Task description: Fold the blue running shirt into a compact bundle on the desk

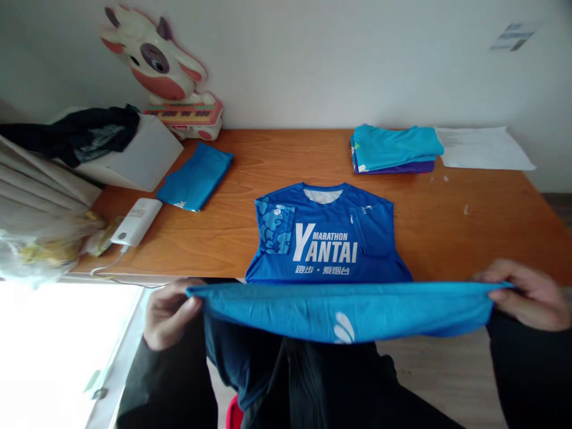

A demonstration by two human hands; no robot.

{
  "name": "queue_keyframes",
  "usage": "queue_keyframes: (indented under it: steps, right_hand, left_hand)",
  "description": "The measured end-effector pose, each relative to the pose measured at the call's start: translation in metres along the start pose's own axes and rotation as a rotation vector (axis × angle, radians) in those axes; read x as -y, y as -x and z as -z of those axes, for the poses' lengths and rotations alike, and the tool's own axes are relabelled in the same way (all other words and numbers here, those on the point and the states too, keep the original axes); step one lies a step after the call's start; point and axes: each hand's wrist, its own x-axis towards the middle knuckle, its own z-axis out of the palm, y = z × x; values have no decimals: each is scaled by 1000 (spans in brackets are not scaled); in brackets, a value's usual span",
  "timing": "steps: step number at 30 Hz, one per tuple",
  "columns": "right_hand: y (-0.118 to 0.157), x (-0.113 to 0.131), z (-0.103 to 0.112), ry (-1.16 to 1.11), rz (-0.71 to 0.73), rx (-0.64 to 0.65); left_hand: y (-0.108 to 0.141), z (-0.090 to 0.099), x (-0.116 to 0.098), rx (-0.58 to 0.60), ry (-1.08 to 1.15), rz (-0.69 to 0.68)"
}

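A blue T-shirt (325, 247) with white "Marathon Yantai" lettering lies face up on the table, both sleeves folded in over its front. Its lower part (402, 307), a lighter blue with a white leaf-like print, is lifted off the near edge and stretched level. My left hand (172, 313) pinches one corner of this hem between thumb and fingers. At the opposite corner, my right hand (527, 295) grips the fabric the same way, slightly blurred. Whatever lies directly behind the raised hem is hidden.
Folded clothes (395, 149) are stacked at the back right beside a white sheet (485, 148). Left are a folded blue garment (196, 177), a white device with a cable (137, 221), a box (147, 149) under dark cloth and a cow toy keyboard (183, 116).
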Motion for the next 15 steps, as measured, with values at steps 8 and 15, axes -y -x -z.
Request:
queue_keyframes:
  steps: [8,15]
  right_hand:
    - [-186,37,-139,-65,367,-113]
    - [-239,21,-187,177,424,-139]
  left_hand:
    - [-197,-139,9,90,61,-55]
    - [-266,-184,51,0,-90,-144]
